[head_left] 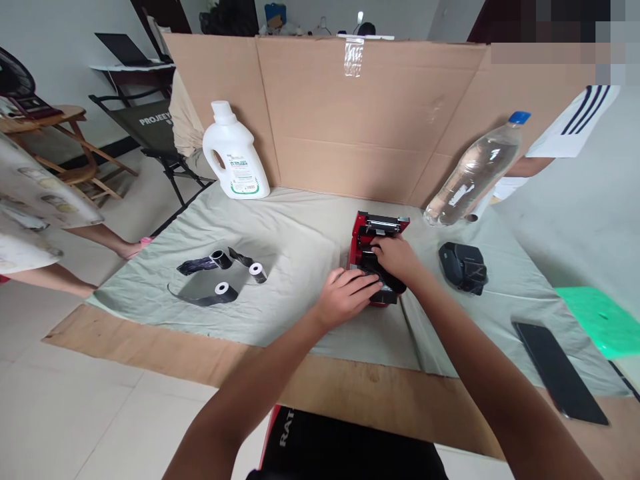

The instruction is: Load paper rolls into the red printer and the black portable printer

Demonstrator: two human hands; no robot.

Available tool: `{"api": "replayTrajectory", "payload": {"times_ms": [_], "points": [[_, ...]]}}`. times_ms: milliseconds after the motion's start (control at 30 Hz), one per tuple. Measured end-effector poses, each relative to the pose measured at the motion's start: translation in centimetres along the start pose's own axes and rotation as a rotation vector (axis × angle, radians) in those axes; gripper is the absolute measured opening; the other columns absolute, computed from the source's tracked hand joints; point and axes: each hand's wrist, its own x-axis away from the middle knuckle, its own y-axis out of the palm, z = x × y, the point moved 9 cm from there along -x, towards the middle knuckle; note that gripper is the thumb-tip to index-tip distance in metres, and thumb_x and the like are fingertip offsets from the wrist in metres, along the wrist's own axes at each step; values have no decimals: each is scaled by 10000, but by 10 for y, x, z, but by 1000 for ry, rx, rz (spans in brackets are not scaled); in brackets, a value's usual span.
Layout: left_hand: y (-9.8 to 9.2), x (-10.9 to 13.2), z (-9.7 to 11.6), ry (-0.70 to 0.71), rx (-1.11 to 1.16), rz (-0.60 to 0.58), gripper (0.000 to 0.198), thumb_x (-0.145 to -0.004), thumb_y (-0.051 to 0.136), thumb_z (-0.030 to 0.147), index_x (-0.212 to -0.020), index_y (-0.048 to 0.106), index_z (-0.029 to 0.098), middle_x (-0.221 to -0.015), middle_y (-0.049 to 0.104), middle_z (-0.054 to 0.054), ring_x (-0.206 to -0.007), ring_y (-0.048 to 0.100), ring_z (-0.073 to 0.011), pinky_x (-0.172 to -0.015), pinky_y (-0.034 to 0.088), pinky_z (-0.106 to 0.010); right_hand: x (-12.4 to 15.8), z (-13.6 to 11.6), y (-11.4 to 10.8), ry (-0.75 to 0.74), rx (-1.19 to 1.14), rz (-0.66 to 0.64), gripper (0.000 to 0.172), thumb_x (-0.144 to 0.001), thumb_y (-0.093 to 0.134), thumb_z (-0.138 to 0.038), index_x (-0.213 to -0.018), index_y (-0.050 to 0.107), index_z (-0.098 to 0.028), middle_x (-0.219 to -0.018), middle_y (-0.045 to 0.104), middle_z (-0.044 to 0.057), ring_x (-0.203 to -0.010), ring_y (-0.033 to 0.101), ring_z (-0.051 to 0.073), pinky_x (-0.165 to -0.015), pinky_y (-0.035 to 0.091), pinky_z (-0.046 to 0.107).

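Note:
A small red and black machine [355, 243] stands on the cloth with its lid raised at the far side; it looks like a small printer. My left hand [345, 293] lies over its near left part, fingers stretched flat across the black front. My right hand [395, 257] reaches in from the right, its fingers bent together inside the opening. Whatever those fingertips grip is hidden. To the left lie loose black rolls: one with a dark, crumpled tail [220, 259], one with a white core [257, 272], and another with a long strip trailing leftward [225, 292].
Cardboard [350, 127] stands along the back, with a white detergent bottle [235, 153] and a clear, blue-capped bottle [475, 173] before it. On the right are a black device [464, 267], a dark phone [560, 370] and green plastic [600, 320]. Other people's limbs show at both sides.

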Motion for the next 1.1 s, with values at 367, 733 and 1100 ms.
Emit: {"api": "replayTrajectory", "payload": {"times_ms": [367, 733, 1100], "points": [[0, 1, -1, 0, -2, 6, 346, -1023, 526, 250, -1326, 681, 315, -1245, 757, -30, -1171, 628, -209, -983, 419, -366, 7, -14, 0, -21, 59, -113, 291, -859, 580, -127, -1064, 775, -199, -1120, 773, 132, -1192, 568, 368, -991, 351, 502], [-14, 0, 11, 93, -64, 103, 326, -1031, 524, 234, -1278, 702, 350, -1194, 779, 10, -1042, 642, -165, -895, 427, -327, 44, 76, -61, 171, -774, 531, 430, -867, 580, -547, -1116, 709, -220, -1070, 740, 72, -714, 595, 187, -722, 483, 363], [-17, 10, 6, 102, -43, 94, 419, -1026, 538, 200, -1372, 637, 414, -1214, 776, 56, -928, 613, -149, -783, 427, -316, 67, 62, -22, 107, -1080, 439, 284, -841, 674, -475, -953, 680, -214, -1038, 698, 49, -927, 612, 189, -795, 487, 321]]}}
